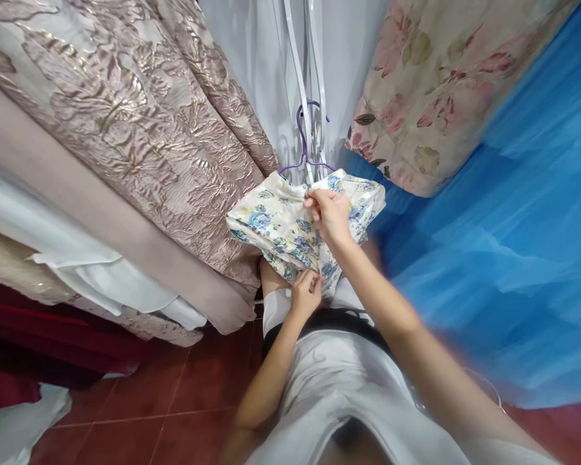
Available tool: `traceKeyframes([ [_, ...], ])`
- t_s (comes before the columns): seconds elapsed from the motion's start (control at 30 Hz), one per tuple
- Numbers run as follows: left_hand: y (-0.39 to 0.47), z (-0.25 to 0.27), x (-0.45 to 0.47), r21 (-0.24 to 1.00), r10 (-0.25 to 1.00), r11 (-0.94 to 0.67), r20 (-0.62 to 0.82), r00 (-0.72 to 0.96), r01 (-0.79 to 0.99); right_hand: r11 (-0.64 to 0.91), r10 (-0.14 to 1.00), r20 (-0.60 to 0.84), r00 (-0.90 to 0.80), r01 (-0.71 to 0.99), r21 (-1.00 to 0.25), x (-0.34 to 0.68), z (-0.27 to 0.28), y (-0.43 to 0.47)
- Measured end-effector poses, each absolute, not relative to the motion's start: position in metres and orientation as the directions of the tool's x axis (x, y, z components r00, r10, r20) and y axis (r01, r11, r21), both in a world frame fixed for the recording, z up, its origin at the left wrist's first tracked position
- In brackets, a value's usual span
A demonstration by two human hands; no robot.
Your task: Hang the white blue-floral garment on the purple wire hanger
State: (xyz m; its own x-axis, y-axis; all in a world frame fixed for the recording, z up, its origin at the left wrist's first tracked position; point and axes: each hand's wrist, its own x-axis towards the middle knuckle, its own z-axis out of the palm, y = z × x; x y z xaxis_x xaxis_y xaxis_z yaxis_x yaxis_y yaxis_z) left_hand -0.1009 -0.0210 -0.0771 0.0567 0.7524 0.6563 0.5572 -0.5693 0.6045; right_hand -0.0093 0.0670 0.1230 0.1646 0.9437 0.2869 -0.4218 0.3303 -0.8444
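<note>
A short-sleeved white top with blue flowers hangs on a purple hanger in front of my lap. My right hand pinches the top at the neckline, near the upper end of its centre opening. Lower down, my left hand grips the same opening edge close to the hem, fingers pressed together. The fabric is stretched between the two hands. Whether a zip or buttons run along the opening cannot be made out.
Pink brocade cloth hangs at the left, with other hanging garments beyond it. White straps dangle behind the hanger. On the right are a floral cloth and a large blue fabric. The floor is red tile.
</note>
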Motion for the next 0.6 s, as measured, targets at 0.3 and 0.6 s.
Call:
traceKeyframes([
  [0.3, 0.017, 0.019, -0.139, 0.389, 0.458, -0.722, 0.889, -0.027, 0.571, 0.317, 0.948, 0.31, 0.077, -0.348, -0.882, 0.0, 0.122, 0.057],
  [0.6, 0.073, 0.162, -0.143, 0.002, 0.463, -0.703, 0.76, 0.456, 0.711, 0.372, 0.928, 0.367, 0.062, -0.199, -0.907, 0.004, 0.119, 0.07],
])
